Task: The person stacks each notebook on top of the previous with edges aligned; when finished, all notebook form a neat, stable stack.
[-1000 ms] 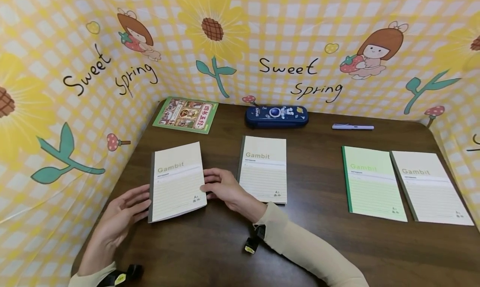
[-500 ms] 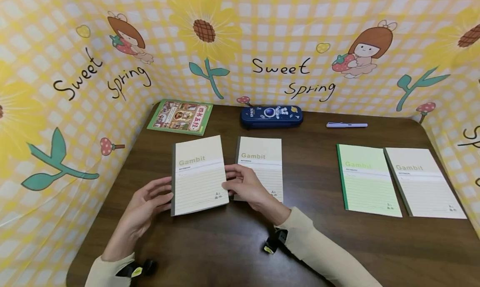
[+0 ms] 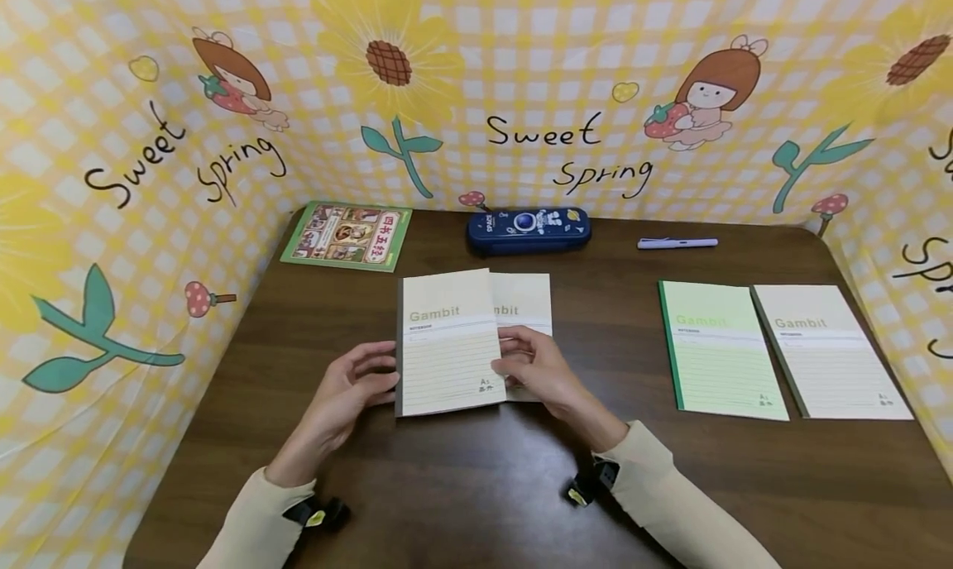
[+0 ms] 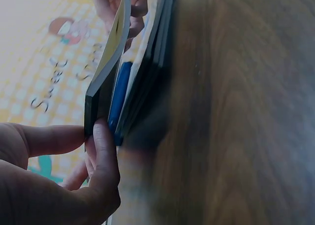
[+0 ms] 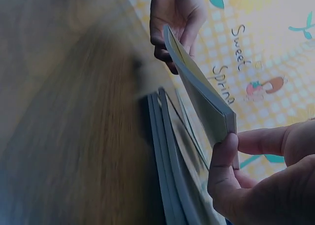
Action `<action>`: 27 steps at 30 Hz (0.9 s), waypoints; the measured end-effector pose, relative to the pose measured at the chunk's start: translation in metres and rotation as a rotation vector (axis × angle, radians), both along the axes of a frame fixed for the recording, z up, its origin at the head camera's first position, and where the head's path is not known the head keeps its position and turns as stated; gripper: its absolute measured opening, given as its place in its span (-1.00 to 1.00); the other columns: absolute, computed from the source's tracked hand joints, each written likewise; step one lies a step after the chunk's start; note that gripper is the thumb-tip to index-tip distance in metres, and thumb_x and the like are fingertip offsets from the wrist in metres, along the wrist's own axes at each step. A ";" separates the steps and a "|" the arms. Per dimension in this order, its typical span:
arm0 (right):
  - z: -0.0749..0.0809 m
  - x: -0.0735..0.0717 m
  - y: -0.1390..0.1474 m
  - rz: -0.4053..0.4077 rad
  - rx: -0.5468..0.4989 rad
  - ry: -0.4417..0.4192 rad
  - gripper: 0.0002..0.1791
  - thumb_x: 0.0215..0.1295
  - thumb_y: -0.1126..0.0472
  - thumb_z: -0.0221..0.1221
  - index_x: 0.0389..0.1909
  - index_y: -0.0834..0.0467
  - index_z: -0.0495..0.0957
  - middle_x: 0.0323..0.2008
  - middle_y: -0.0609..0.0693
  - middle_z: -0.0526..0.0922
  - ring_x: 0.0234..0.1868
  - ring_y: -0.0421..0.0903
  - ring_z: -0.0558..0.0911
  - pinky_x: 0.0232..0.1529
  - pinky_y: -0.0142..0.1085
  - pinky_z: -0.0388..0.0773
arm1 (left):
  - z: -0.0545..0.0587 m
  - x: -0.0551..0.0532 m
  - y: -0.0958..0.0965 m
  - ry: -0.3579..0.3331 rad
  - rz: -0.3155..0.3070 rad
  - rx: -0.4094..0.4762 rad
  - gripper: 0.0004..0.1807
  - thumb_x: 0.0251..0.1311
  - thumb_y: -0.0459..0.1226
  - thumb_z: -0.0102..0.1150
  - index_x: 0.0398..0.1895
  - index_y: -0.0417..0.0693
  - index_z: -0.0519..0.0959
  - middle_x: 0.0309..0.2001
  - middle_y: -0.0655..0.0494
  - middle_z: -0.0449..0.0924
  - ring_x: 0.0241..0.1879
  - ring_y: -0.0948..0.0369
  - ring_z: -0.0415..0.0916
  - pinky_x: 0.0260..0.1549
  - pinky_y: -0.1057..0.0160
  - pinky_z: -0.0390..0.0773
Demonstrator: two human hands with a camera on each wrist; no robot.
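A cream Gambit notebook (image 3: pixel 448 354) with a dark spine is raised in both hands. My left hand (image 3: pixel 356 397) pinches its spine edge between thumb and fingers. On the opposite side, my right hand (image 3: pixel 547 377) grips the free edge, thumb on the cover and fingers beneath. Under it lies a second cream notebook (image 3: pixel 530 294), its left part covered by the held one. From the right wrist view, that lower notebook belongs to a stack (image 5: pixel 170 156) of several, with a gap between stack and held notebook. The held notebook bends slightly in the left wrist view.
On the right lie a green notebook (image 3: pixel 725 354) and another cream notebook (image 3: pixel 830 354), side by side. Along the back are a green picture-covered book (image 3: pixel 346 234), a blue space-themed pencil case (image 3: pixel 529 231) and a lilac pen (image 3: pixel 677 243). Yellow checked cloth (image 3: pixel 536 56) walls the table.
Both hands have carried the held notebook rightward, from the left side of the table until it overlaps the stacked notebook. The head view has shifted slightly.
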State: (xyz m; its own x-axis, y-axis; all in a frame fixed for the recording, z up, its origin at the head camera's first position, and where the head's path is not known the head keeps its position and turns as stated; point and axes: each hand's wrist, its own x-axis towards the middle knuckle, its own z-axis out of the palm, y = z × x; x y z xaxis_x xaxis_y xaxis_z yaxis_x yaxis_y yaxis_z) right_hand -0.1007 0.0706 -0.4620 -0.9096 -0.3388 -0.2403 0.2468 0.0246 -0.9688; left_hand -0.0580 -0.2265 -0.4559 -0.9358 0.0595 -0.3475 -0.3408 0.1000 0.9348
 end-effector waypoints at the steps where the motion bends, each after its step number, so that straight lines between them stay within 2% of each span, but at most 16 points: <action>1: 0.000 0.000 0.004 -0.008 0.002 0.003 -0.43 0.28 0.52 0.24 0.33 0.41 0.45 0.05 0.35 0.66 -0.31 -0.26 0.66 -0.37 -0.38 0.61 | -0.001 -0.002 0.004 0.001 -0.006 0.000 -0.40 0.41 -0.43 0.22 0.48 -0.24 0.33 0.05 0.06 0.54 -0.15 0.36 0.65 -0.15 0.31 0.74; 9: -0.006 0.003 0.029 -0.036 0.075 0.036 -0.44 0.31 0.51 0.24 0.34 0.44 0.42 0.09 0.43 0.61 -0.27 -0.26 0.67 -0.37 -0.39 0.62 | -0.009 -0.018 0.029 0.032 -0.049 -0.036 -0.43 0.36 -0.49 0.24 0.43 -0.26 0.41 0.12 -0.22 0.55 -0.18 0.32 0.67 -0.15 0.28 0.76; 14: -0.007 0.004 0.043 -0.047 0.114 0.066 -0.43 0.32 0.49 0.25 0.35 0.44 0.42 0.11 0.46 0.62 -0.24 -0.23 0.70 -0.37 -0.37 0.63 | -0.011 -0.026 0.042 0.056 -0.084 -0.062 -0.45 0.36 -0.47 0.25 0.41 -0.28 0.43 0.15 -0.32 0.54 -0.18 0.26 0.67 -0.14 0.26 0.76; 21: -0.007 0.003 0.055 -0.082 0.207 0.101 -0.45 0.34 0.45 0.27 0.35 0.41 0.45 0.09 0.41 0.63 -0.15 -0.08 0.73 -0.32 -0.33 0.69 | -0.012 -0.036 0.058 0.101 -0.112 -0.150 -0.48 0.32 -0.46 0.29 0.36 -0.26 0.51 0.15 -0.33 0.60 -0.09 0.13 0.67 -0.16 0.40 0.64; 27: -0.007 0.005 0.060 -0.110 0.321 0.163 -0.47 0.33 0.40 0.32 0.32 0.38 0.52 0.08 0.35 0.66 -0.01 0.09 0.72 -0.30 -0.31 0.73 | -0.014 -0.041 0.066 0.120 -0.118 -0.170 -0.48 0.30 -0.48 0.29 0.34 -0.29 0.52 0.13 -0.34 0.62 -0.05 0.05 0.68 -0.15 0.44 0.61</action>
